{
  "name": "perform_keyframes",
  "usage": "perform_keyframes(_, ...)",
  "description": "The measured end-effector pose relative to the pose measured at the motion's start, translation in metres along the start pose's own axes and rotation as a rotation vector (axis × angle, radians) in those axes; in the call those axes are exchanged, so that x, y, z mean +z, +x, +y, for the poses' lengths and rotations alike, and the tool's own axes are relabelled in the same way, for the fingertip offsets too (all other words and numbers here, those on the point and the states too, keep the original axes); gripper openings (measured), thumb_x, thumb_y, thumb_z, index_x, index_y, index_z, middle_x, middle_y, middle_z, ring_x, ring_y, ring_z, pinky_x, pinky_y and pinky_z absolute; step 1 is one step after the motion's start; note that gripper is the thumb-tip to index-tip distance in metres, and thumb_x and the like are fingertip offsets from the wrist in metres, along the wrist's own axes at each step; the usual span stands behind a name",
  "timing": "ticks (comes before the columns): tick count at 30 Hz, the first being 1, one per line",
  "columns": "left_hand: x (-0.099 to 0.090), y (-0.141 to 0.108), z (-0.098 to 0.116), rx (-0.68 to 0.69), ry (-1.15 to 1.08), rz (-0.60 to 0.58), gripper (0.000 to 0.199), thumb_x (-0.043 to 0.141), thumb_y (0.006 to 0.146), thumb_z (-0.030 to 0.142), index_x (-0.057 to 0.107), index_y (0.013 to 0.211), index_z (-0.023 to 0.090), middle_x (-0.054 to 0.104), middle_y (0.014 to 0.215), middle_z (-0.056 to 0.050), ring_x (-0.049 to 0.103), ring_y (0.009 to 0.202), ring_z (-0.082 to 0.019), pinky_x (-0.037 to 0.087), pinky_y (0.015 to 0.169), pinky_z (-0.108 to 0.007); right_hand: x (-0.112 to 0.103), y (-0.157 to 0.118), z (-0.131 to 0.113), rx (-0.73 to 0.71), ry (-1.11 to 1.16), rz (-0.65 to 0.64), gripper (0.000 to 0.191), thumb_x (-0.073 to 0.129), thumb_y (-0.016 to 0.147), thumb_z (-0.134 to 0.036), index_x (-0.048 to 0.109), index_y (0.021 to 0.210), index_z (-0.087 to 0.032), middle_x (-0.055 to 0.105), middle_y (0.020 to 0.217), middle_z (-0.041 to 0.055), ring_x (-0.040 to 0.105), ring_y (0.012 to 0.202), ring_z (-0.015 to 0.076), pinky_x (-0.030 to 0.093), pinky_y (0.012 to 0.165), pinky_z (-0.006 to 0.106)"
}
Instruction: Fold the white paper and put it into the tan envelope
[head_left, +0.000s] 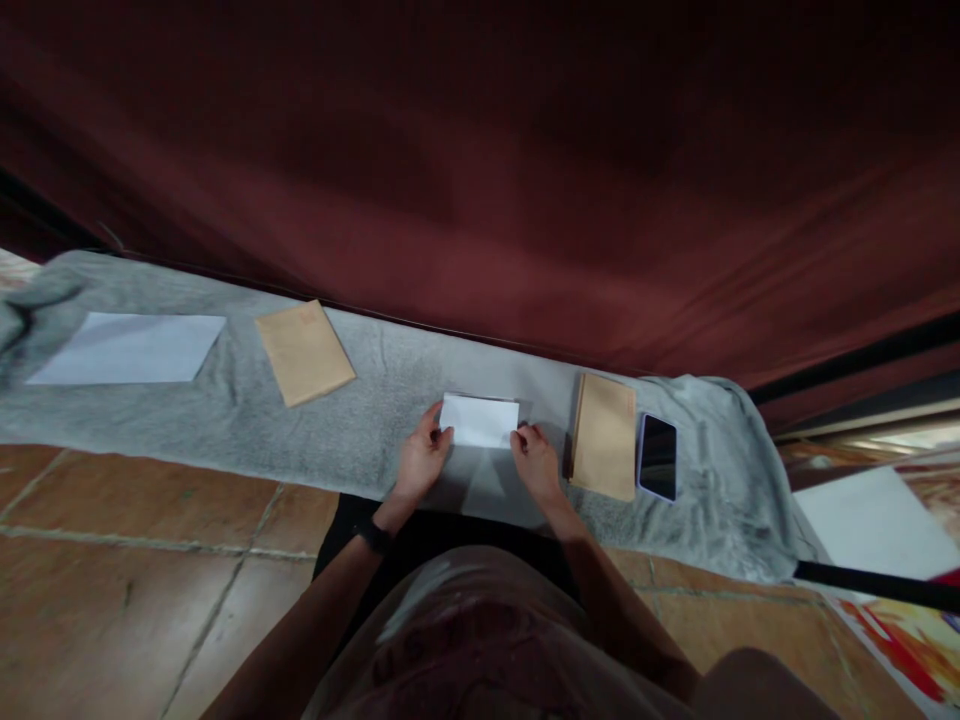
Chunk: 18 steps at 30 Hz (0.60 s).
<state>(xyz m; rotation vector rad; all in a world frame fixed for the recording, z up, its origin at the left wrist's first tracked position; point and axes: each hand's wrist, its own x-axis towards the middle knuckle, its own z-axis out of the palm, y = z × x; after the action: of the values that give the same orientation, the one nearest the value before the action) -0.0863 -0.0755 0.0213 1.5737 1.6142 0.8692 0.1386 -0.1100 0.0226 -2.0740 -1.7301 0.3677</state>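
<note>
Two ends of a white paper (480, 421) are pinched, by the left hand (423, 462) and the right hand (535, 462); it stays between them. Uneven pulling, I think, could crease it.

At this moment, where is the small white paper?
In the head view, the small white paper is near the middle, over the grey cloth, held between the left hand and the right hand; the stack of brown envelopes lies to its right.

Paper (480, 420) is between envelopes (604, 436), phone (658, 457) farther right.
</note>
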Motion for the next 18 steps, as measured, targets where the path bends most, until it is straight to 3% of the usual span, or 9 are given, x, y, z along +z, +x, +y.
perform_keyframes(9, 0.002, 0.008, 0.015, -0.098, 0.248, -0.004, 0.054, 0.061, 0.098, 0.028, 0.054, 0.151, 0.02, 0.079, 0.112, -0.008, 0.075, 0.099, -0.024, 0.057, 0.09, -0.033, -0.007, 0.013, -0.011, 0.073, -0.218, -0.122, 0.025, 0.051, 0.11, -0.031, 0.072, 0.099, -0.021, 0.076, 0.107, 0.0056, 0.072, 0.087, 0.0157, 0.043, 0.069, 0.023)
perform_keyframes(18, 0.001, 0.015, 0.027, -0.147, 0.366, -0.036, 0.046, 0.06, 0.1, 0.027, 0.06, 0.145, 0.022, 0.076, 0.122, -0.009, 0.073, 0.109, -0.023, 0.055, 0.096, -0.031, -0.003, 0.014, -0.014, 0.048, -0.322, -0.109, 0.026, 0.049, 0.11, -0.034, 0.069, 0.102, -0.02, 0.075, 0.11, 0.0074, 0.072, 0.088, 0.0165, 0.044, 0.069, 0.023)
